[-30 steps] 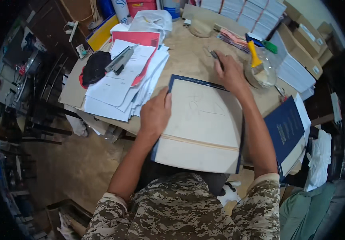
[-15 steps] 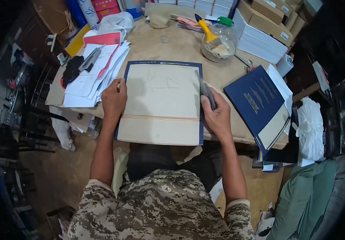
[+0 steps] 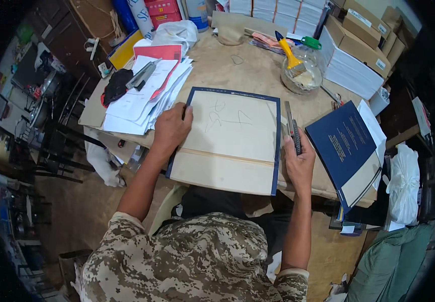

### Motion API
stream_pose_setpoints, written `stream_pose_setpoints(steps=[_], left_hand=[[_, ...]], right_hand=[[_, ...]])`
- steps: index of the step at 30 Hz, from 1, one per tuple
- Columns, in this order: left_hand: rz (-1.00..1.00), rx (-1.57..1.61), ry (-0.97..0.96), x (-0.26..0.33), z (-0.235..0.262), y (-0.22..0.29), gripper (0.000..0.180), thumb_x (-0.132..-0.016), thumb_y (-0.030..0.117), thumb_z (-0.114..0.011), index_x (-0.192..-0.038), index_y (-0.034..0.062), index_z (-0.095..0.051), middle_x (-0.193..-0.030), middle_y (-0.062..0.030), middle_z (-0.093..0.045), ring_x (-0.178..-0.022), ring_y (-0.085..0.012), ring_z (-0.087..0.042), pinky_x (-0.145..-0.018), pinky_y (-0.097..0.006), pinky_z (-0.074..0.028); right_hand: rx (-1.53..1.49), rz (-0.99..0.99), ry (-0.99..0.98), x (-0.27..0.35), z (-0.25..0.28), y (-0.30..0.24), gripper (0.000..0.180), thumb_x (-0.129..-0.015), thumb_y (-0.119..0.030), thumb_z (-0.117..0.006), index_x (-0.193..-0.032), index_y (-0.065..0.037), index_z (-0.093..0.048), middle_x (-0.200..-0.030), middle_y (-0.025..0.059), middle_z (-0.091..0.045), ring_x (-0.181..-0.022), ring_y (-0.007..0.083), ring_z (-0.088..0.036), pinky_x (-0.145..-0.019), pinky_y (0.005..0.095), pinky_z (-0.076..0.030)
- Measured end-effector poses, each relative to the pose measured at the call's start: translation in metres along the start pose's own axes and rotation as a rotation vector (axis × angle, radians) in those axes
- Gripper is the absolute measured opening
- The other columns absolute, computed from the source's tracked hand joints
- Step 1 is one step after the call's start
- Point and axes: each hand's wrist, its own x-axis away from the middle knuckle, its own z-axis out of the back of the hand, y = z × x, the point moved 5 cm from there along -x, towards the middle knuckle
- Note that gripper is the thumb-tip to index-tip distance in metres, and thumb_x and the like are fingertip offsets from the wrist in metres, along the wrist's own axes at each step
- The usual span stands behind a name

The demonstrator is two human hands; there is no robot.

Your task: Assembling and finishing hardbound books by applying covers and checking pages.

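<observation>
A hardcover book cover (image 3: 222, 168) lies inner side up at the table's front edge, its beige board bordered in dark blue, with pencil marks on the upper part and a crease across the lower. My left hand (image 3: 173, 127) is closed on its left edge, the thumb near the board's face. Just off its right edge, my right hand (image 3: 301, 160) grips a utility knife (image 3: 295, 132) with a dark handle, the long metal part pointing away from me. Right of that hand lies a dark blue bound book (image 3: 342, 146) with gold lettering, partly over white sheets.
Loose papers (image 3: 142, 100) are piled at the left, with a grey metal tool (image 3: 143, 75) and a black cloth (image 3: 118, 86) on top. A yellow brush (image 3: 289, 53) stands in a bowl of paste (image 3: 305, 83) at the back right. Paper stacks (image 3: 351, 65) and cardboard boxes (image 3: 356, 43) stand behind.
My right hand with the knife has come away from the cover's right edge. The cover has turned slightly clockwise, and my left hand now reaches further over its left edge. The whole view has shifted.
</observation>
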Motion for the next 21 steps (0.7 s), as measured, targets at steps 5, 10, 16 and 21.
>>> stream_pose_setpoints(steps=[5,10,16,21], left_hand=[[-0.142,-0.028,-0.087,-0.033,0.023,-0.003,0.034,-0.089,0.029,-0.069,-0.111,0.0025,-0.07,-0.085,-0.0138,-0.07,-0.069,-0.0269,-0.062,-0.064,-0.036,-0.051],[-0.231,0.096,-0.199,-0.137,0.021,0.012,0.048,-0.081,0.031,-0.076,-0.121,0.0049,-0.068,-0.097,-0.0123,-0.068,-0.08,-0.0272,-0.064,-0.076,-0.039,-0.053],[-0.191,0.404,-0.075,-0.282,-0.051,0.029,0.076,-0.078,0.031,-0.077,-0.142,0.0022,-0.05,-0.116,-0.0183,-0.067,-0.098,-0.0326,-0.066,-0.086,-0.039,-0.053],[0.047,0.805,-0.179,-0.353,-0.154,0.035,0.096,-0.062,0.025,-0.093,-0.138,-0.0039,-0.043,-0.115,-0.0223,-0.064,-0.106,-0.0353,-0.064,-0.096,-0.038,-0.051]], right_hand=[[-0.091,-0.232,-0.022,0.001,0.0,0.003,0.039,-0.099,-0.015,-0.059,-0.133,0.004,-0.056,-0.085,0.0076,-0.065,-0.065,0.0107,-0.052,-0.058,0.0224,-0.044],[-0.148,-0.319,0.058,0.004,-0.006,0.012,0.043,-0.102,-0.017,-0.057,-0.14,0.001,-0.05,-0.077,0.0032,-0.06,-0.056,0.0065,-0.044,-0.048,0.0198,-0.036],[0.018,-0.359,0.081,-0.004,-0.012,0.003,0.044,-0.103,-0.016,-0.054,-0.144,-0.002,-0.046,-0.087,0.0079,-0.062,-0.062,0.0119,-0.049,-0.055,0.024,-0.042],[0.837,-0.088,0.032,-0.016,-0.025,-0.014,0.042,-0.102,-0.013,-0.054,-0.143,-0.004,-0.05,-0.106,0.0155,-0.063,-0.084,0.0218,-0.058,-0.074,0.0323,-0.05]])
